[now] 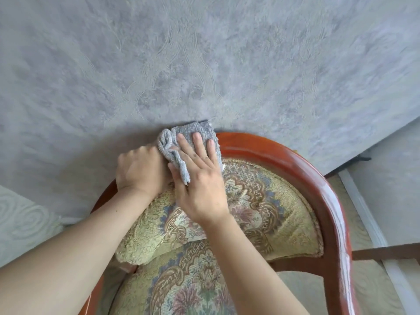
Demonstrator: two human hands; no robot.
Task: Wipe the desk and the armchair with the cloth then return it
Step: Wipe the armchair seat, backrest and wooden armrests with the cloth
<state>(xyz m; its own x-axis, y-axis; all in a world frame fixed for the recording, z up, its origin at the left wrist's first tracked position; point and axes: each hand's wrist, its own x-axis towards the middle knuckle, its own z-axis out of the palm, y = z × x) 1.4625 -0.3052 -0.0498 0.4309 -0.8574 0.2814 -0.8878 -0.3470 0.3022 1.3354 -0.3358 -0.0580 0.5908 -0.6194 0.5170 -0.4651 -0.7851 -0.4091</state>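
Observation:
The armchair has a curved red-brown wooden frame (318, 178) and gold floral upholstery (261, 212). A fluffy grey cloth (188, 130) lies folded over the top of the backrest, close to the wall. My right hand (200, 178) lies flat on the cloth with its fingers straight, pressing it against the rail. My left hand (141, 169) is curled over the top of the backrest just left of the cloth, touching its bunched edge. The desk is not in view.
A grey patterned wall (204, 53) stands right behind the chair. The chair seat (188, 287) is below my arms. Pale floor and a white baseboard strip (363, 214) show at the right, with a dark strap (386, 251) crossing it.

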